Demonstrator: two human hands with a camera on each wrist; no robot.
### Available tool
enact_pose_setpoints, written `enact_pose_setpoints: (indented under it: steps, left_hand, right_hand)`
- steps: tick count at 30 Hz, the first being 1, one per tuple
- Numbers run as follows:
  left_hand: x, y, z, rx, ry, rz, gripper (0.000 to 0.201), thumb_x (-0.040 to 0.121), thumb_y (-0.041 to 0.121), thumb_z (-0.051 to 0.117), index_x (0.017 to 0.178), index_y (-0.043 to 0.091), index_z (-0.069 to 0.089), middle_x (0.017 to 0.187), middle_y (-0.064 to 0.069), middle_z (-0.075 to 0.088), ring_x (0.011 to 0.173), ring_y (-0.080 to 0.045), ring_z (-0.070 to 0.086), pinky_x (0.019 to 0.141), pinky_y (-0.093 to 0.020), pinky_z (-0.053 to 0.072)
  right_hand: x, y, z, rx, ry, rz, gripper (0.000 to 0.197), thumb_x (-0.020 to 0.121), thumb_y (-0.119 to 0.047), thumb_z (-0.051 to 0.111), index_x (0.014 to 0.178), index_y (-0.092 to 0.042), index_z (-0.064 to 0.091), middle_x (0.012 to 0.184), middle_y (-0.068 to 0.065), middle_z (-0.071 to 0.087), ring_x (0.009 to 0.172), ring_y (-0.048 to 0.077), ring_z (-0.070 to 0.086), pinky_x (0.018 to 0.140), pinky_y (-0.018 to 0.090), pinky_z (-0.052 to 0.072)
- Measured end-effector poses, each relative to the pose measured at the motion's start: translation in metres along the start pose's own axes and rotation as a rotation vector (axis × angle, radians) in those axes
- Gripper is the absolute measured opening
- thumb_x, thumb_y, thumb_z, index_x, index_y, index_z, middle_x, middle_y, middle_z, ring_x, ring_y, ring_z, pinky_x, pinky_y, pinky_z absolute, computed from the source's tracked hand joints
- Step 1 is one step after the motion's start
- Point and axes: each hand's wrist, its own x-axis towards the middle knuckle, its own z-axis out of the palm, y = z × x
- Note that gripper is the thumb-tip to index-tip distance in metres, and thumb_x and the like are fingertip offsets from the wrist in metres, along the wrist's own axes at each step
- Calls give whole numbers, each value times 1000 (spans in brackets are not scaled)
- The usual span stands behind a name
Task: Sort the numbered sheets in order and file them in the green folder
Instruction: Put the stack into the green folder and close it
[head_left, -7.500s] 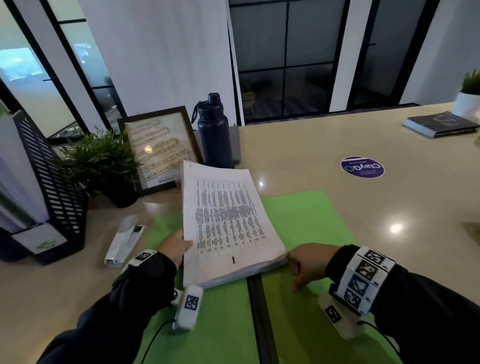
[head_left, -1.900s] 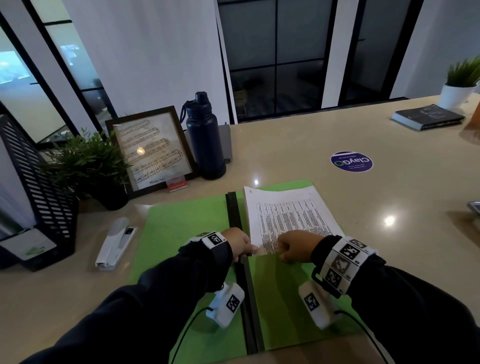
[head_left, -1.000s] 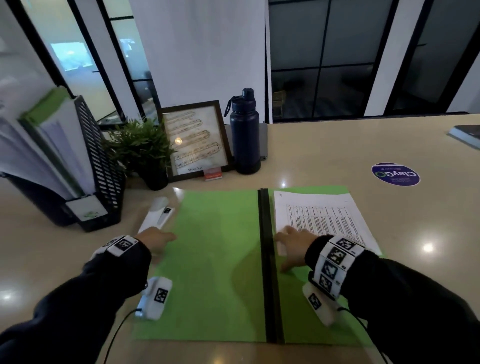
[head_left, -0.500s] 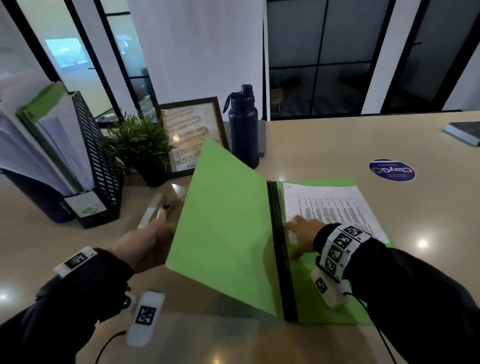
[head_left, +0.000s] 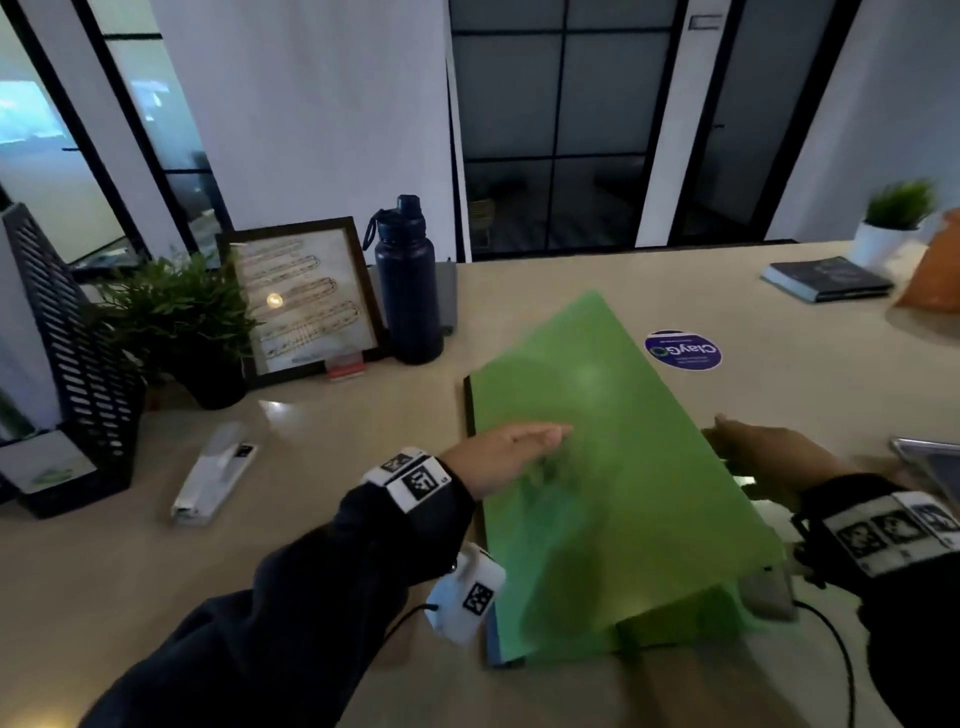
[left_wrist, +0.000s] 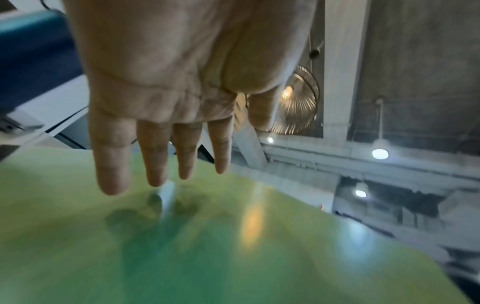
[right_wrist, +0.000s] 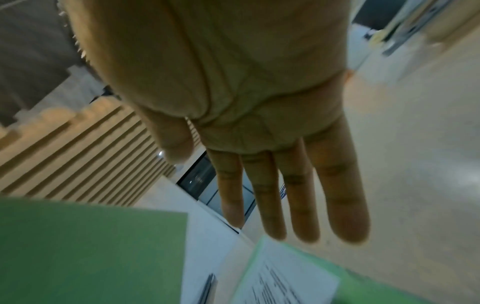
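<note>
The green folder (head_left: 613, 467) lies mid-table with its front cover (left_wrist: 207, 246) swung over to the right and still slanted a little above the back half. My left hand (head_left: 511, 441) has straight fingers on top of that cover; in the left wrist view the left hand (left_wrist: 161, 156) hovers flat just over the green. The printed sheets (right_wrist: 285, 281) lie inside on the folder's right half, seen under the raised cover (right_wrist: 91, 253). My right hand (head_left: 763, 452) is flat with straight fingers beside the folder's right edge, holding nothing.
A white stapler (head_left: 213, 478) lies left of the folder. Behind stand a potted plant (head_left: 176, 322), a framed picture (head_left: 301, 301), a dark bottle (head_left: 408, 280) and a black file rack (head_left: 62, 364). A purple sticker (head_left: 683, 351) and a book (head_left: 826, 278) lie to the right.
My left hand has swung the front cover from the left over the sheets to the right. My right hand has come off the sheets and moved out to the folder's right edge.
</note>
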Motion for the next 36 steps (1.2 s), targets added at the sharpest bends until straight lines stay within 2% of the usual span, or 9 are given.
enact_pose_setpoints:
  steps: [3, 5, 8, 10, 13, 18, 24, 31, 36]
  left_hand:
    - [20, -4, 21, 332, -192, -93, 48, 99, 40, 33, 140, 17, 40, 149, -1, 36, 136, -18, 34, 102, -22, 26]
    - [30, -12, 29, 551, -298, -153, 49, 100, 38, 33, 140, 11, 41, 150, -8, 34, 136, -23, 34, 110, -31, 25]
    - [35, -24, 27, 687, -275, -207, 49, 98, 41, 38, 138, 14, 44, 150, -8, 34, 137, -24, 33, 112, -36, 24]
    - [33, -32, 16, 705, -242, -237, 48, 96, 45, 39, 136, 20, 48, 150, -6, 34, 137, -24, 33, 112, -37, 25]
    - [21, -42, -4, 681, -236, -289, 48, 95, 48, 38, 137, 25, 44, 156, -7, 16, 142, -27, 19, 117, -44, 15]
    - [-22, -63, -30, 645, -203, -338, 49, 95, 47, 39, 140, 26, 40, 157, -6, 9, 145, -21, 11, 116, -38, 9]
    - [-63, -95, -69, 669, -103, -457, 56, 95, 47, 40, 145, 26, 28, 158, -2, 8, 145, -18, 10, 116, -34, 9]
    - [-79, -114, -95, 726, -38, -549, 58, 94, 47, 43, 146, 29, 25, 157, -3, 8, 142, -24, 20, 117, -38, 18]
    - [-77, -118, -102, 721, -31, -561, 58, 93, 49, 43, 145, 31, 26, 157, -2, 7, 141, -26, 22, 116, -43, 20]
  right_hand:
    - [-3, 10, -17, 118, -43, 87, 58, 97, -53, 25, 104, -9, 63, 101, 13, 68, 89, 28, 61, 71, 37, 49]
    - [-1, 17, -15, -30, -63, 140, 50, 96, -50, 33, 111, -9, 59, 107, 12, 65, 93, 27, 60, 70, 38, 51]
    - [5, 25, 6, -359, -128, 181, 31, 94, -32, 52, 114, -9, 55, 105, 10, 59, 88, 23, 58, 67, 41, 56]
    - [9, 23, 24, -492, -145, 169, 31, 92, -28, 57, 117, -12, 50, 99, 8, 58, 87, 25, 61, 67, 41, 59]
    - [11, 13, 48, -566, -177, 135, 47, 89, -27, 61, 130, -14, 43, 97, 12, 60, 89, 32, 66, 68, 45, 59]
    - [10, -5, 92, -582, -263, 52, 47, 91, -24, 60, 132, -10, 43, 89, 6, 55, 70, 18, 61, 63, 36, 59]
    - [16, -25, 151, -520, -353, -35, 52, 91, -23, 58, 137, -7, 39, 111, 11, 51, 69, 22, 62, 59, 37, 59]
    - [23, -49, 203, -552, -393, -88, 44, 93, -25, 55, 129, -2, 44, 84, 5, 50, 65, 21, 58, 56, 32, 55]
    - [29, -53, 207, -511, -379, -71, 39, 92, -24, 56, 124, -4, 47, 85, 8, 54, 67, 22, 60, 51, 30, 55]
